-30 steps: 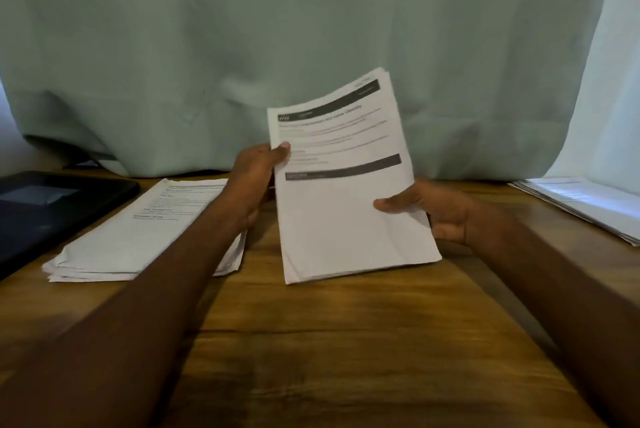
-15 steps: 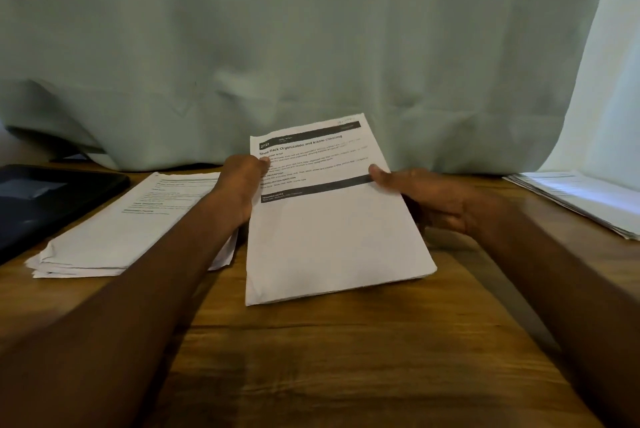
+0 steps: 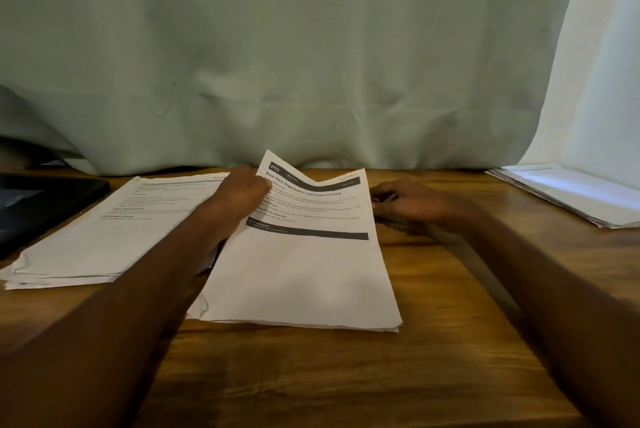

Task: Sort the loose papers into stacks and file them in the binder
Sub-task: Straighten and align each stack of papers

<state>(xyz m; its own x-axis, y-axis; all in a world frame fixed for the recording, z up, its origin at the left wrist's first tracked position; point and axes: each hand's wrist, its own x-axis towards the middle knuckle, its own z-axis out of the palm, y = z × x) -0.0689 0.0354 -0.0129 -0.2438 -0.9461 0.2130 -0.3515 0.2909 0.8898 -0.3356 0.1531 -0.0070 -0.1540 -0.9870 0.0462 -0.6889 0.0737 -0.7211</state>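
Observation:
A stack of printed papers (image 3: 304,275) with dark header bars lies flat on the wooden table (image 3: 346,375) in the middle. My left hand (image 3: 242,195) pinches the top sheet's upper left corner, which curls upward. At the stack's right edge rests my right hand (image 3: 405,202), fingers curled loosely and touching the paper's side; I cannot tell if it grips any sheet. A second paper stack (image 3: 110,230) lies to the left, partly under my left forearm. A third stack (image 3: 571,192) sits at the far right. The dark binder (image 3: 38,206) lies at the left edge.
A pale green curtain (image 3: 311,64) hangs right behind the table's far edge. A white curtain (image 3: 602,81) hangs at the right. Bare wood shows in front of the middle stack.
The stack, held up tilted a second ago, has come down flat on the table. My right hand has slid off to its right edge, and my left hand now lifts the top corner.

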